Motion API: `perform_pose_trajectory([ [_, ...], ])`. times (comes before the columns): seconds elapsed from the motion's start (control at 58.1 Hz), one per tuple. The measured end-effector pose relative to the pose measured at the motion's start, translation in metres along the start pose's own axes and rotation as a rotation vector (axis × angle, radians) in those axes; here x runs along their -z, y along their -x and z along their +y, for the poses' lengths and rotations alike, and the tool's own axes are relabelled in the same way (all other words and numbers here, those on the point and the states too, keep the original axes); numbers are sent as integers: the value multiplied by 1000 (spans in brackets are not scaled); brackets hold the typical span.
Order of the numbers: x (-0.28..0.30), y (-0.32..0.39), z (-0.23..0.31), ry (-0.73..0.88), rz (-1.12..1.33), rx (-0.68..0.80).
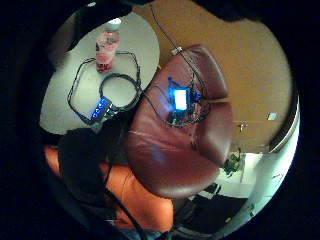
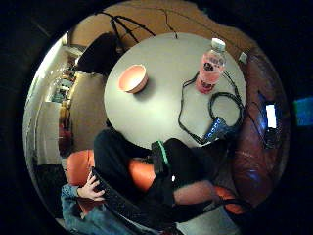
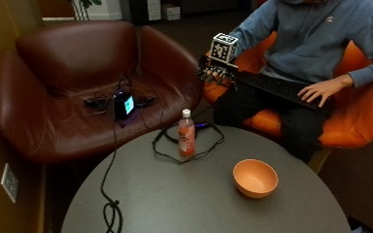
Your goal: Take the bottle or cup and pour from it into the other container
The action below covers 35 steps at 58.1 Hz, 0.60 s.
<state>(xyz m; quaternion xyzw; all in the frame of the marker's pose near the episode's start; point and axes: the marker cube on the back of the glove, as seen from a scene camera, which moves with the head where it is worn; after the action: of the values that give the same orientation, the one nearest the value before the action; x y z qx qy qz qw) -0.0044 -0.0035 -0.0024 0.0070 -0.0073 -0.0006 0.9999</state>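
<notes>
Outside view shows the gloved right hand [image 3: 220, 72] raised in the air over the gap between the two armchairs, its fingers [image 3: 212, 76] hanging loosely curled downward and holding nothing, touching nothing. Nearest below and ahead of those fingers stands the bottle [image 3: 186, 133], upright on the round desk [image 3: 174, 194] with its white cap on and pink liquid inside; it sits at the desk's edge closest to the hand, probably so it can be reached first. A black cable [image 3: 167, 145] loops around its base on the desk top. Farther from the fingers, across the desk and well apart from the bottle, rests the orange bowl [image 3: 255, 178], mouth up and seemingly empty, a sensible target for the pour. Both palm views look down on the desk from a distance, which suggests the hand is high and the reach is only beginning. Beside the fingers lies the brown armchair [image 3: 76, 92], carrying a small lit device [image 3: 123, 104]. The person's bare hand [image 3: 322, 91] rests on a dark board [image 3: 278, 86] across the lap.
</notes>
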Motion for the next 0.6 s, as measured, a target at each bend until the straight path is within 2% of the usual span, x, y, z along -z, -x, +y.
perform_pose_trajectory([
  [0.31, 10, 11, -8, -98, 3, -16],
  [0.379, 12, 7, -20, -179, 7, 65],
  [0.465, 13, 2, -11, -94, -2, -43],
  [0.603, 15, -11, -13, -71, 3, -75],
])
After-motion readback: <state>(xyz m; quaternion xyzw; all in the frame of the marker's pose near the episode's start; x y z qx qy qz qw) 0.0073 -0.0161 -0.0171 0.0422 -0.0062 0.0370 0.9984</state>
